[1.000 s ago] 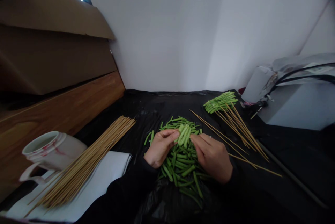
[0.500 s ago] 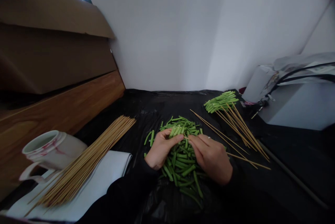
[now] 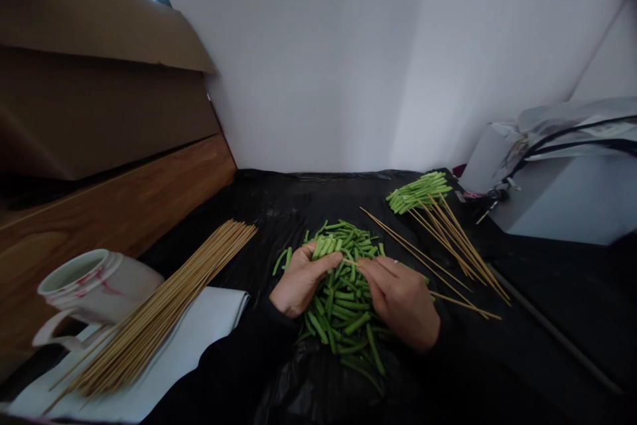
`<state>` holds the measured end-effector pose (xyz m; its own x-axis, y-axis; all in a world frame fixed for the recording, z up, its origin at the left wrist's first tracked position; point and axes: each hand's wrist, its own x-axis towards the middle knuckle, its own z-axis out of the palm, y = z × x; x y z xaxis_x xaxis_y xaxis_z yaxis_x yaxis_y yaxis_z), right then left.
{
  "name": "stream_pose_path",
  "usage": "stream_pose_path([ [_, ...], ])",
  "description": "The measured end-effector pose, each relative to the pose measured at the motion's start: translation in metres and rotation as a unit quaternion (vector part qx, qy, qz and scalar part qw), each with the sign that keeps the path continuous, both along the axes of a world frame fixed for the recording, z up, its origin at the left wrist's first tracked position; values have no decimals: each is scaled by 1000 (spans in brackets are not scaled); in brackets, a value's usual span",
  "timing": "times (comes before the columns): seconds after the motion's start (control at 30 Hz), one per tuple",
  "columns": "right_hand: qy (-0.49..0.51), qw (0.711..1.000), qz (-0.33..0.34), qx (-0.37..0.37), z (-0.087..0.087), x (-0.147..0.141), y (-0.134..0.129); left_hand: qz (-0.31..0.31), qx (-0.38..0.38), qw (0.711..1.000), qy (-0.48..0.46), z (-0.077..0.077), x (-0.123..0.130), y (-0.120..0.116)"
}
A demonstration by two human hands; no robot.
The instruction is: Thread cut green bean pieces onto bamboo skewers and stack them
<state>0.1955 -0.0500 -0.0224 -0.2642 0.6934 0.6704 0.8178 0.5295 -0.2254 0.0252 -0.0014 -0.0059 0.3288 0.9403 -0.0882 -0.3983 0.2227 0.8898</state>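
Closed around a short row of cut green bean pieces (image 3: 327, 246) is my left hand (image 3: 297, 284), its thumb pressed along their near side. My right hand (image 3: 402, 299) pinches a thin bamboo skewer (image 3: 351, 262), whose tip end reaches the beans in my left hand. The skewer's other end sticks out to the right, past the right hand. Under both hands lies a loose pile of cut green beans (image 3: 351, 325) on black plastic sheeting (image 3: 293, 189). How deep the skewer goes into the beans is hidden by my left fingers.
Green beans threaded on skewers (image 3: 421, 193) lie at the back right, beside two loose skewers (image 3: 411, 246). A thick skewer bundle (image 3: 169, 305) rests on white folded material (image 3: 219, 312) at left, by a tipped mug (image 3: 99, 286). A cardboard box (image 3: 109, 107) stands beyond.
My left hand has shifted slightly left with the beans, widening the gap to my right hand. The skewer's protruding right end has moved left.
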Motion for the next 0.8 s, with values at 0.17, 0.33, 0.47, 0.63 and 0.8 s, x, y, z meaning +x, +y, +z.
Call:
stream_pose_path([
  [0.17,8,998,14,-55,0,-2,-1,-4,5,1000,0,-1,0,0],
  [0.33,4,999,13,-41,1,-2,-1,1,-15,1000,14,0,2,-1],
  [0.47,6,999,5,-31,2,-1,-1,10,-4,1000,18,0,1,0],
  [0.63,25,999,-16,-22,5,1,1,3,0,1000,-7,0,-4,3],
  [0.8,7,1000,-20,-18,3,2,3,-18,-15,1000,-20,-4,-6,5],
])
